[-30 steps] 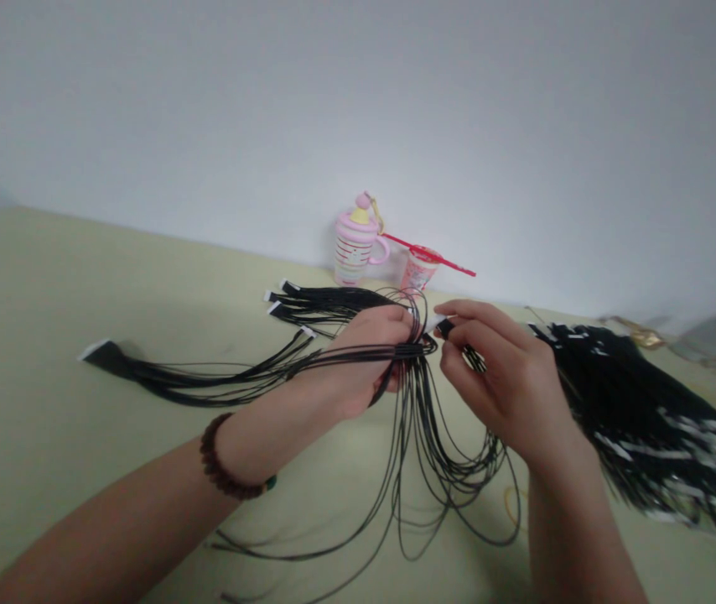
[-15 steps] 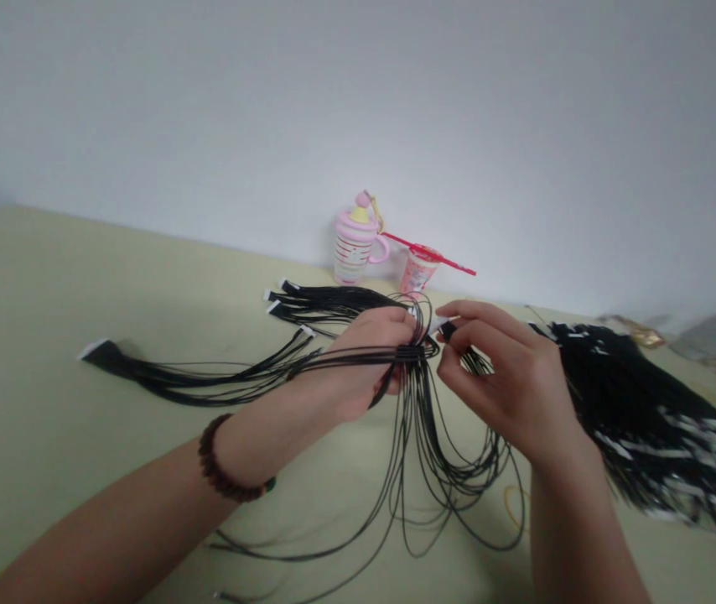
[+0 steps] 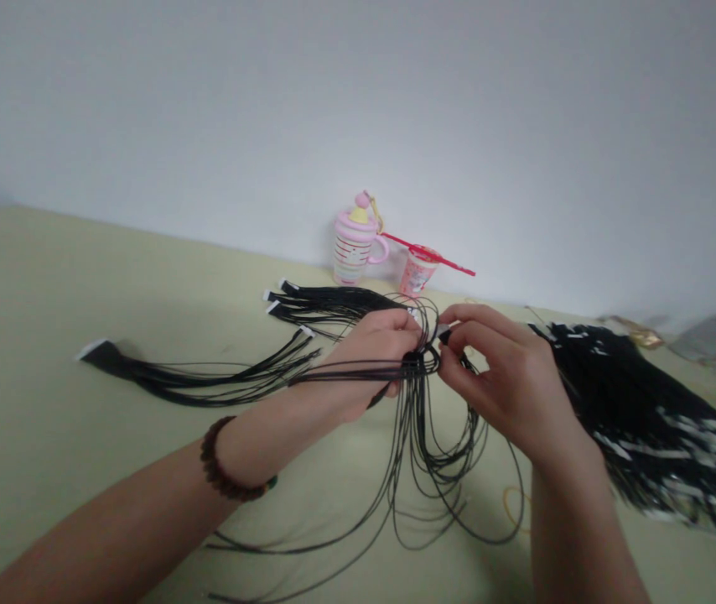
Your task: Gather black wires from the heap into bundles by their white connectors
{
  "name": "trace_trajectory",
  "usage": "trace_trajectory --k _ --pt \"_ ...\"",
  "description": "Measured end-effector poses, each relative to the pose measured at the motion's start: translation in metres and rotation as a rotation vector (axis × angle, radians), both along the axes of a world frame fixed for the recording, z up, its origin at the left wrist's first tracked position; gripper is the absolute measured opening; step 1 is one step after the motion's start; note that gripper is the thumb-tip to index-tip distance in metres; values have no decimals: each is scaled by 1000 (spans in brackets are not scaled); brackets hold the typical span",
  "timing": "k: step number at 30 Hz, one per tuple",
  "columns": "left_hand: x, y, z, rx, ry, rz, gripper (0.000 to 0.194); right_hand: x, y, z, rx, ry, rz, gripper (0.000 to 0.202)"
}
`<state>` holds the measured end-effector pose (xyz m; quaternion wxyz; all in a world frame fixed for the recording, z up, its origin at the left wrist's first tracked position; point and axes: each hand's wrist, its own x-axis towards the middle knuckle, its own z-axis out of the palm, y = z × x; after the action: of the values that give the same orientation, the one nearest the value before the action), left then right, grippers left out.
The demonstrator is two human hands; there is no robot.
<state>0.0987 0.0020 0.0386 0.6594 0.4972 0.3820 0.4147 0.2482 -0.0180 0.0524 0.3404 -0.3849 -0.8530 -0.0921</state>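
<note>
Thin black cables (image 3: 417, 411) hang in loops from a dark gathered part between my hands, and some run left across my wrist. My left hand (image 3: 374, 352), below a brown bead bracelet (image 3: 223, 466), is closed around this bundle; its fingertips are partly hidden. On the right side of the bundle, my right hand (image 3: 496, 361) pinches a small white and black connector end (image 3: 443, 334) between thumb and fingers. Other cable ends with white connectors lie on the table to the left, one group (image 3: 103, 354) reaching farthest out.
A pink striped mug (image 3: 353, 252) and a small pink cup (image 3: 417, 273) with a red stick across it stand by the wall. At right lies a large pile of black cables (image 3: 640, 403). A yellow band (image 3: 512, 507) rests on the table (image 3: 49, 294).
The gathered part of the bundle has turned and dropped slightly, and the hanging loops have shifted left. My right fingers have drawn closer together on the connector end.
</note>
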Motion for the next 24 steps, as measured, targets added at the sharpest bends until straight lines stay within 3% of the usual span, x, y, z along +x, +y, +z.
trace_trajectory --k 11,17,21,24 --pt "-1 3 -5 5 -49 -12 6 -5 5 -6 -18 -3 -6 13" --pt "3 10 -7 -168 -127 -25 4 6 7 -4 -42 2 -12 7" --pt "6 23 -16 -327 -308 82 7 8 3 0 48 7 -60 5" --pt "6 31 -18 -381 -385 126 11 0 -4 0 44 46 24 9"
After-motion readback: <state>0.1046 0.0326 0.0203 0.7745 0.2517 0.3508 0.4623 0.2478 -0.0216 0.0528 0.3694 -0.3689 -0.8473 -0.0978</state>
